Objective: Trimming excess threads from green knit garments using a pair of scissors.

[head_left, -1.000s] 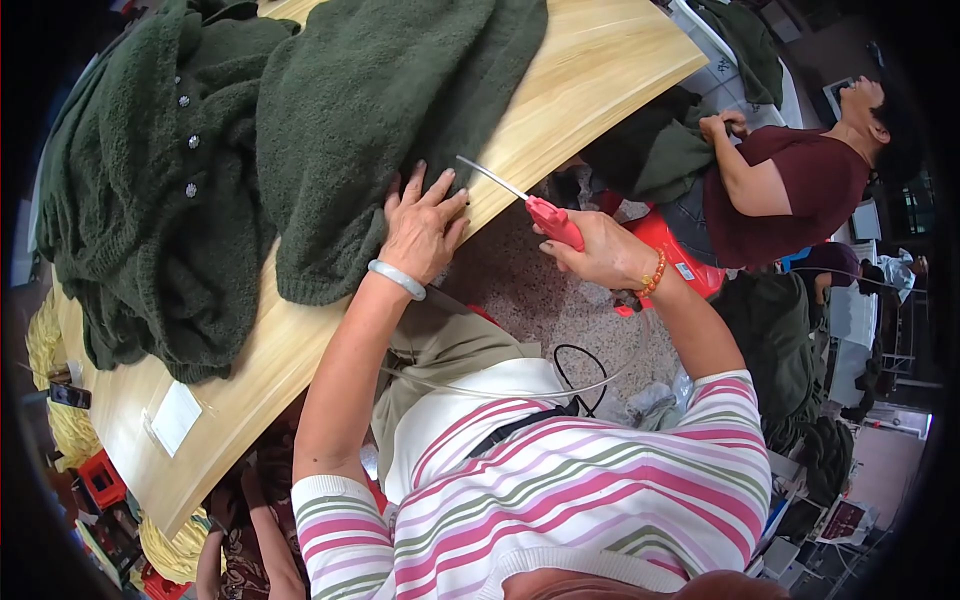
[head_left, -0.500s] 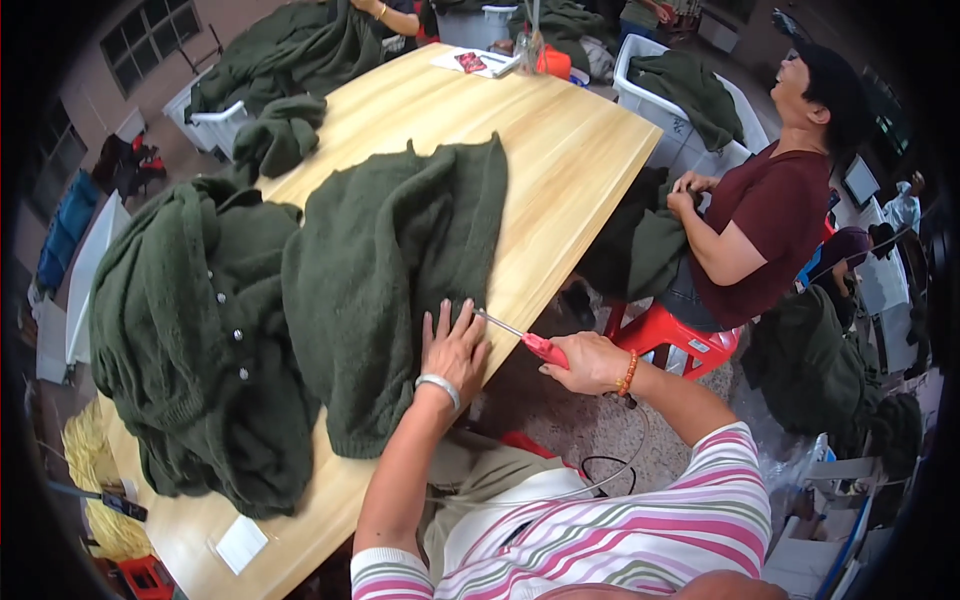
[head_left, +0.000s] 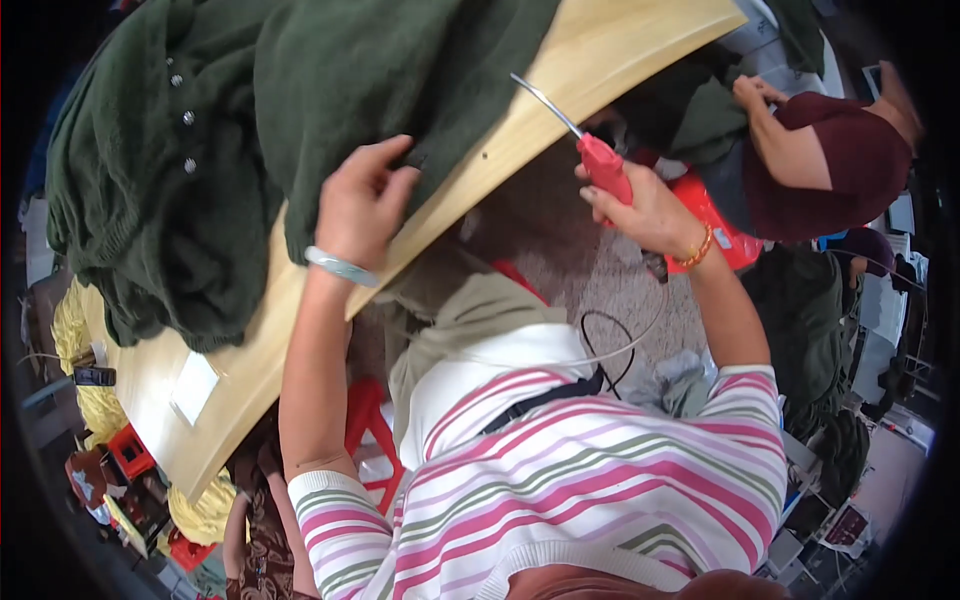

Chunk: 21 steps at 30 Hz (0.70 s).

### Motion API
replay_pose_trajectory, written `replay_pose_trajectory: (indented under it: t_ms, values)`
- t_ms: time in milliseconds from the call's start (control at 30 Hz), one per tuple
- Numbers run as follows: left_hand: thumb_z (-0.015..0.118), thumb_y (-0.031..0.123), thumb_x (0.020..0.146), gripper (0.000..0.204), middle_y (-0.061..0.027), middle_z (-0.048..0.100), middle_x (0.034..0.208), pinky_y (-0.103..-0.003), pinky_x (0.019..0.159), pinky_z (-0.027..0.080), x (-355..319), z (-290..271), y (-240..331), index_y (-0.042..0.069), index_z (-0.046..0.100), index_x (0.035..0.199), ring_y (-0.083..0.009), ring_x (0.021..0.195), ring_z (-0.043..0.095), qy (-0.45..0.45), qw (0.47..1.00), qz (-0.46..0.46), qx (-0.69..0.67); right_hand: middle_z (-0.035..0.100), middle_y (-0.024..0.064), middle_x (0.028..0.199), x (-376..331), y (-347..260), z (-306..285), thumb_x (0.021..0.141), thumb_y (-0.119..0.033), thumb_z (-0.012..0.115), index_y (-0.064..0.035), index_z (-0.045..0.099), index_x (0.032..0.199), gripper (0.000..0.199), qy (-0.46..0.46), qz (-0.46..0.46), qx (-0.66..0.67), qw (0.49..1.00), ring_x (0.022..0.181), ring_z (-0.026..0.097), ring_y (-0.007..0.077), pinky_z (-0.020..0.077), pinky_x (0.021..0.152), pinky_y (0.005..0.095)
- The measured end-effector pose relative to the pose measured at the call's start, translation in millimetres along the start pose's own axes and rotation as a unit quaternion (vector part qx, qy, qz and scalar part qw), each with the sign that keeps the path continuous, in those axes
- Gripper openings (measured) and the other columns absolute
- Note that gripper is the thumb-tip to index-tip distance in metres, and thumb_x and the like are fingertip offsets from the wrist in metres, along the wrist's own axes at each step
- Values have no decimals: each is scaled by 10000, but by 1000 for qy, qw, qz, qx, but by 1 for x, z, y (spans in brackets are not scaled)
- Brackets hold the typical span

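A dark green knit garment point(head_left: 400, 70) lies spread on the wooden table point(head_left: 620, 50), along its right edge. My left hand point(head_left: 358, 210) is over the lower part of this knit, thumb and forefinger apart, with nothing seen between them. The other fingertips are hard to make out. In my right hand point(head_left: 650, 212), beyond the table edge, is a red air blow gun point(head_left: 604, 165) with a long thin metal nozzle. Its tip points up and left, toward the garment's right border. A clear hose runs from below the grip. Left of it lies a buttoned green cardigan point(head_left: 150, 200), bunched up.
A co-worker point(head_left: 830, 165) in a maroon top sits at the right beside a red stool point(head_left: 715, 220), handling green knitwear. A white card point(head_left: 194, 388) lies at the table's near left. More green garments point(head_left: 800, 340) are heaped at the right; yellow material point(head_left: 205, 510) lies lower left.
The view has tipped downward toward me. My left hand, flat on the knit before, now has bent fingers. The blow gun's nozzle has swung more upright, its tip off my left fingertips.
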<state>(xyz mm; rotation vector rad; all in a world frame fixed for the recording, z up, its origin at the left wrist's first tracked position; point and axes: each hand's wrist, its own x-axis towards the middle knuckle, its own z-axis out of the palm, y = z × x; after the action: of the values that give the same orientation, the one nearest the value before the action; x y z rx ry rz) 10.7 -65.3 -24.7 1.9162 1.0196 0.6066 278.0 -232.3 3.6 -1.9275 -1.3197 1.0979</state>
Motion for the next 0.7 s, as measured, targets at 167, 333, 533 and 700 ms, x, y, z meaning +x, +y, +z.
replay_pose_trajectory:
  t_ms: [167,333,533,700]
  values:
    - [667,193,844,350,-107,684,991,-255,732,494,-5,-11,-24,-14,624,1122,-121,847,633,-7,989,-117,-95,596,129,719,6,-5,11,878,-207,589,21,547,1085,311,-30,-55,-50,997,675,579,242,469,645,335]
    - [746,419,708,567,-162,665,994,-384,818,490,-2,21,19,26,638,1103,-327,911,627,24,987,-2,162,589,278,777,-3,-2,19,849,-236,600,19,549,1007,303,-17,-83,-78,993,798,560,470,466,703,464]
    - [713,171,773,237,-104,689,800,-257,657,485,31,45,-25,-4,682,930,-116,680,609,23,998,-32,42,600,210,712,-19,-13,24,822,-267,636,-52,573,965,265,-33,-93,-246,964,702,594,409,465,652,465]
    - [679,84,808,117,32,636,731,-189,619,438,30,36,-38,-17,685,864,-25,668,525,-4,999,-42,-23,639,225,792,-24,-37,15,833,-283,588,-53,596,996,283,-165,-41,-247,954,802,623,411,490,762,487]
